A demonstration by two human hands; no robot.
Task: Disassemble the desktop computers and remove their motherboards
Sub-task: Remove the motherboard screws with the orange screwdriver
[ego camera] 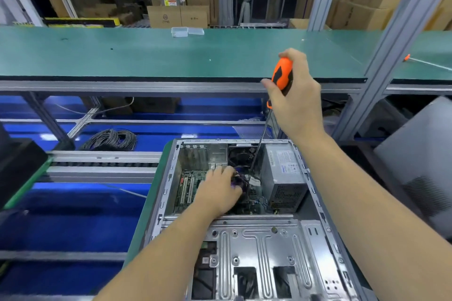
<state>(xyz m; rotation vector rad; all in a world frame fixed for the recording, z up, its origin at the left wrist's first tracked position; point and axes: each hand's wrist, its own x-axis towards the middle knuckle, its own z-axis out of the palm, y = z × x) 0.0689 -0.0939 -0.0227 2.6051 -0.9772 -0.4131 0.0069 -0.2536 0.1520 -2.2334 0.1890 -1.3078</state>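
Observation:
An open desktop case (168, 178) lies on its side in front of me, with a green motherboard (189, 184) on its floor. My left hand (219, 190) reaches into the case and grips the dark CPU cooler (241, 182) in the middle of the board. My right hand (297, 95) holds an orange and black screwdriver (281, 76) upright above the case. Its long shaft (259, 146) slants down, and the tip sits beside the cooler. A grey power supply (283, 173) fills the right of the case, next to a rear fan (242, 154).
A metal drive cage (264, 252) covers the near half of the case. A long green bench (146, 54) runs across behind, with clear plastic boxes (187, 31) at its far edge. A cable coil (112, 139) lies lower left. A grey panel (420, 154) leans at the right.

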